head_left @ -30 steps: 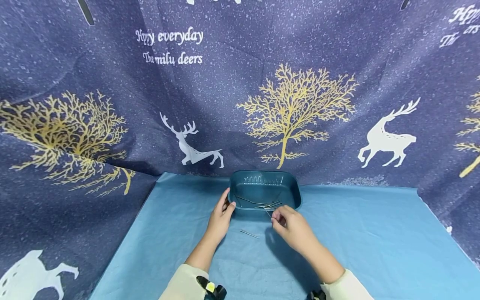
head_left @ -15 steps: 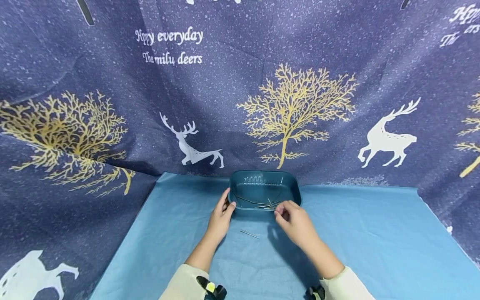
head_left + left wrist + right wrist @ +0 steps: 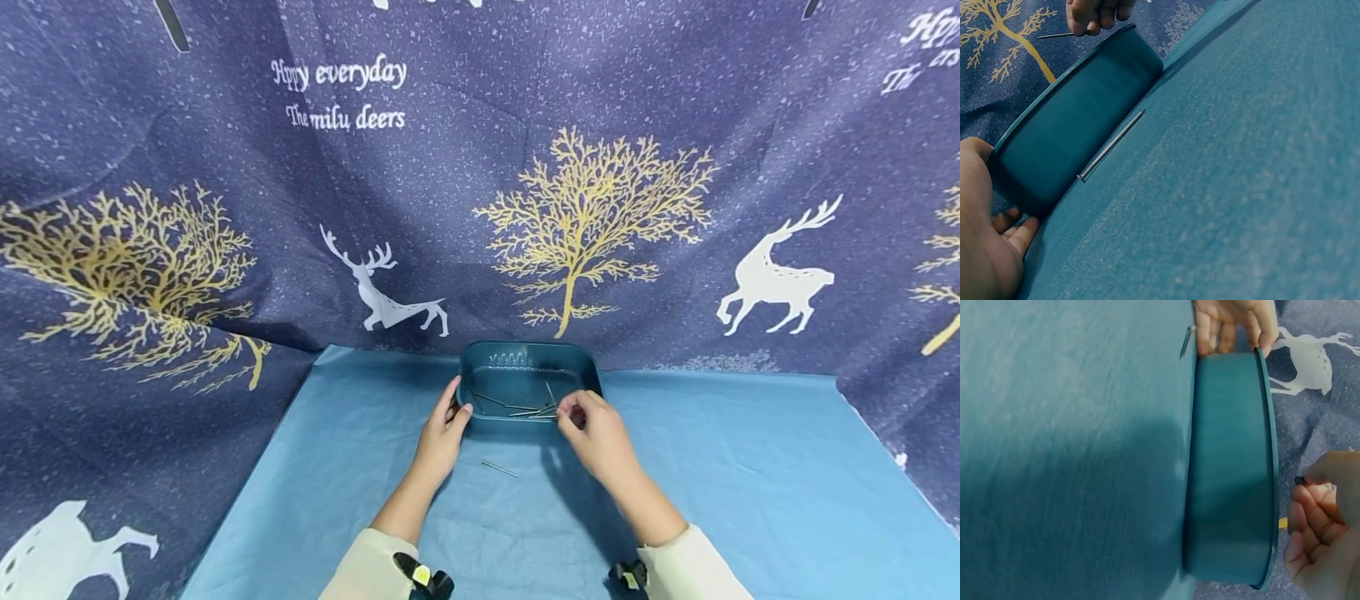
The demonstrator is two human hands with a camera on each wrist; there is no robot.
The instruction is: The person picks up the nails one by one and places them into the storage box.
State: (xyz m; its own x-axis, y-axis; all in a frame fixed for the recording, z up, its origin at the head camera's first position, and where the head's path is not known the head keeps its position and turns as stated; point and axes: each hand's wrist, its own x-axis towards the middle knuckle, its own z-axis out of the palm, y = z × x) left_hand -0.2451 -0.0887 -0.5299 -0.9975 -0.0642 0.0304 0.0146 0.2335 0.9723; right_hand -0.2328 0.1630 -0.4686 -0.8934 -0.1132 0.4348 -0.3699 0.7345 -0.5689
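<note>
Left hand (image 3: 441, 436) grips the near-left corner of the dark teal plastic tray (image 3: 585, 367), thumb on its rim. Right hand (image 3: 596, 433) pinches a thin steel nail (image 3: 1060, 35) over the tray's near-right edge. Loose nails (image 3: 517, 407) lie inside; another nail (image 3: 499, 468) rests on the blue tablecloth (image 3: 750, 483).

A dark teal tray (image 3: 592, 375) is seen at the far middle of a blue table cover (image 3: 750, 483), just in front of a dark blue backdrop cloth (image 3: 225, 167) printed with golden trees, white deer and white lettering. Several thin metal nails (image 3: 517, 407) are scattered inside the tray. The tray's near left corner is held by the left hand (image 3: 442, 433), thumb on the rim. A nail is pinched in the fingertips of the right hand (image 3: 596, 429) over the tray's near right edge. One loose nail (image 3: 499, 468) is left lying on the cover, between the two hands. Cream sleeves (image 3: 367, 567) are worn on both arms.
</note>
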